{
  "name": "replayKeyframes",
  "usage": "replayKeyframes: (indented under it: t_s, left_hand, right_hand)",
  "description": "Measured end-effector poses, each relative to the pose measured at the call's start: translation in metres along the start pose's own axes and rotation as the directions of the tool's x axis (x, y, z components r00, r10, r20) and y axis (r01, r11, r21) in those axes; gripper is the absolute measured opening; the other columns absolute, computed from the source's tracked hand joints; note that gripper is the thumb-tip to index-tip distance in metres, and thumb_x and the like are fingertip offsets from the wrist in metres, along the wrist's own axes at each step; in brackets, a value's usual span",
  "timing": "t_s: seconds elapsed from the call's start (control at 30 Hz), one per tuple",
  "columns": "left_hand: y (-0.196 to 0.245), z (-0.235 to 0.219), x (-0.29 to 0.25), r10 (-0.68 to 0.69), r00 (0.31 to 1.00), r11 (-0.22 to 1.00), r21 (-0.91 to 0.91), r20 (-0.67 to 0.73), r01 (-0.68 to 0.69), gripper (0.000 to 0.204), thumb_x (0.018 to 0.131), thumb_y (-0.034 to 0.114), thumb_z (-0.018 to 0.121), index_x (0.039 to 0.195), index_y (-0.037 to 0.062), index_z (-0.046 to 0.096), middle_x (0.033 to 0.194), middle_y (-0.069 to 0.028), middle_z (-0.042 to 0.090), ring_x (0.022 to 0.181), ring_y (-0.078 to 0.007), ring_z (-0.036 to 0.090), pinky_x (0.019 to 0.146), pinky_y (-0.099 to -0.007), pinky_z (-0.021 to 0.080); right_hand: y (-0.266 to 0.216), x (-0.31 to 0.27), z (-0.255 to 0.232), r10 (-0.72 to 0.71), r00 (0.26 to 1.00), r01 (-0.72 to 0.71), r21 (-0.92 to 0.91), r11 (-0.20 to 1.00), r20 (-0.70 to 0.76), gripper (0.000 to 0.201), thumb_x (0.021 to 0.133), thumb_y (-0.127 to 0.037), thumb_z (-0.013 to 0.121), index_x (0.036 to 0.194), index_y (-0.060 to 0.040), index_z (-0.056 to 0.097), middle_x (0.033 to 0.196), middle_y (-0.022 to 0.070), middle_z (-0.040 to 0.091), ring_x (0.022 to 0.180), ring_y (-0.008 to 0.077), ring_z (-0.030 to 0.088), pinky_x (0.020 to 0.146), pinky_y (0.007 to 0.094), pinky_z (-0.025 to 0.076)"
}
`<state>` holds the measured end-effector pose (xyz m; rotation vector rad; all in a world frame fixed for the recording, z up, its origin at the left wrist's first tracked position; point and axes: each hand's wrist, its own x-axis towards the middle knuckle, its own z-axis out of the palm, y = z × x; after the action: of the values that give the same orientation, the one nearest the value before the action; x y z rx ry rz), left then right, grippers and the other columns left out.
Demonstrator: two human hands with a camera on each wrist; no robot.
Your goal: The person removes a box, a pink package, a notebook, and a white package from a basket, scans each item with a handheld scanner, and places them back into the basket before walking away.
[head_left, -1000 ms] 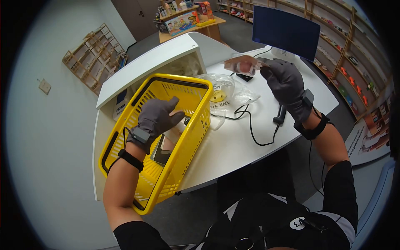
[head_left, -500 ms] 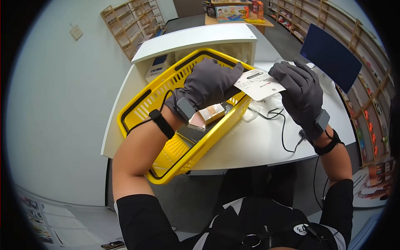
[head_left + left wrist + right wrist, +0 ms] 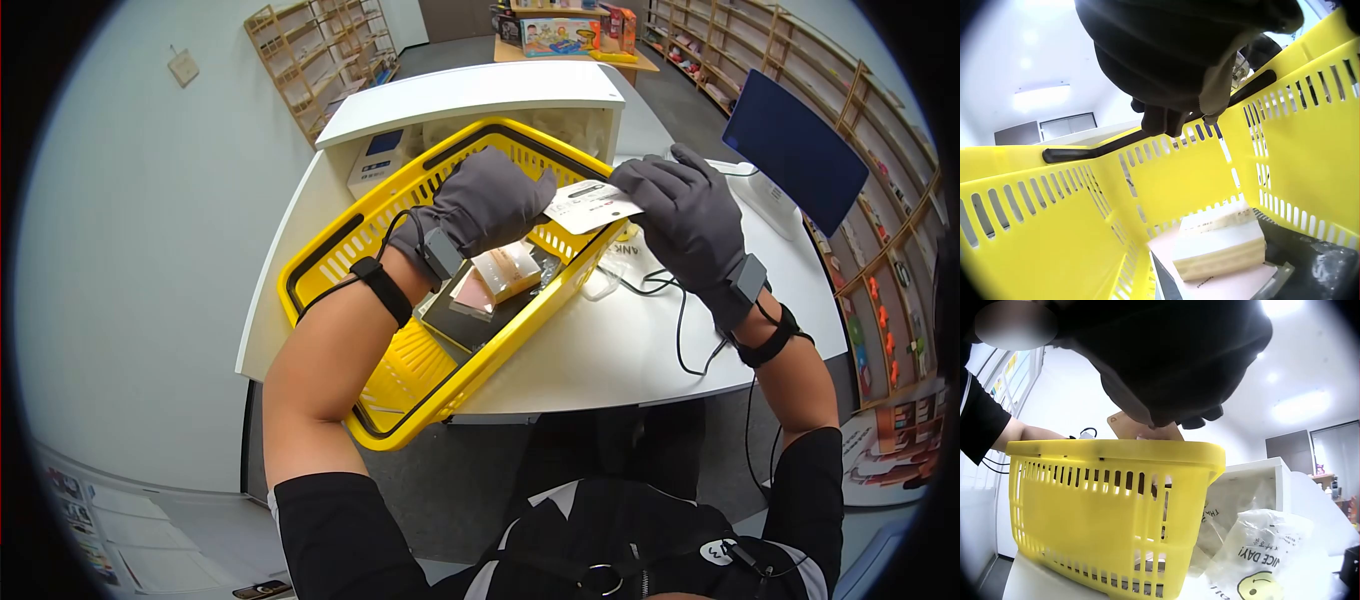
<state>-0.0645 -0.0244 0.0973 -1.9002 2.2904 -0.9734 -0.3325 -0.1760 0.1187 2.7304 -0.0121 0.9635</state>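
Observation:
A flat white printed card package is over the right rim of the yellow basket. My gloved right hand pinches its right edge. The gloved left hand is above the basket's inside, its thumb at the card's left edge; whether it grips the card is hard to tell. Below it in the basket lie a small box, a pink item and a dark flat item. In the right wrist view the card's tan side shows above the rim.
The basket stands on a white counter with a raised ledge behind. A clear printed bag, black cables and a monitor are to the right. A box sits under the ledge.
The right hand has brought the card left, from beside the monitor to the basket's rim. The left hand has risen from inside the basket to the card's left edge. The head view has shifted.

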Motion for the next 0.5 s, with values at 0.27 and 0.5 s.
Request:
replayKeyframes:
  t_s: [0.27, 0.5]
  left_hand:
    - [-0.008, 0.035, -0.018, -0.077, 0.988, 0.997, 0.039, 0.132, 0.073, 0.016, 0.099, 0.015, 0.066, 0.105, 0.0056, 0.078, 0.069, -0.0120, 0.072, 0.062, -0.0347, 0.074, 0.055, -0.0510, 0.057]
    - [-0.006, 0.071, -0.027, -0.113, 0.944, 0.983, 0.174, 0.309, 0.060, 0.019, 0.095, 0.018, 0.068, 0.092, 0.0060, 0.083, 0.083, -0.0141, 0.080, 0.075, -0.0358, 0.079, 0.064, -0.0499, 0.060]
  right_hand:
    - [0.000, -0.001, 0.018, 0.049, 0.992, -0.059, 0.081, 0.995, 0.115, 0.048, 0.095, -0.021, 0.082, 0.140, -0.0088, 0.068, 0.135, 0.0129, 0.076, 0.131, 0.0355, 0.070, 0.122, 0.0590, 0.046]
    - [0.011, -0.064, -0.024, 0.203, 0.974, -0.214, 0.119, 0.970, 0.099, 0.062, 0.092, -0.022, 0.083, 0.150, -0.0077, 0.066, 0.143, 0.0176, 0.073, 0.133, 0.0382, 0.069, 0.123, 0.0586, 0.045]
